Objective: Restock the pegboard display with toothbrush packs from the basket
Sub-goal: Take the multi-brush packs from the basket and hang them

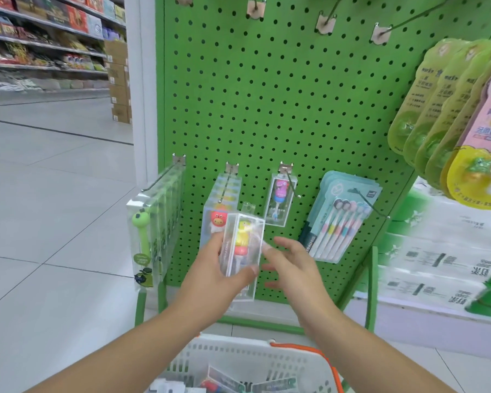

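Left hand (224, 268) grips the clear toothbrush pack (243, 245) upright, hang tab on top, just below the middle hook (227, 185) near the pegboard's (267, 109) bottom edge. Right hand (289, 262) is open beside it.

- My feed is bright and evenly lit; the light looks diffuse and from overhead, with only faint shadows.
- A soft sheen lies on the floor tiles (54, 194) at the left.
- Glare whitens the clear toothbrush pack (243, 245) in the left hand (210, 276).
- I see motion blur on the right hand (288, 260), its fingertips smeared.
- The white boxes (437, 251) at the right edge are streaked and soft.
- Wide-angle distortion bends the green pegboard (267, 95) edges and tilts the shelves (48, 38) in the top left corner.
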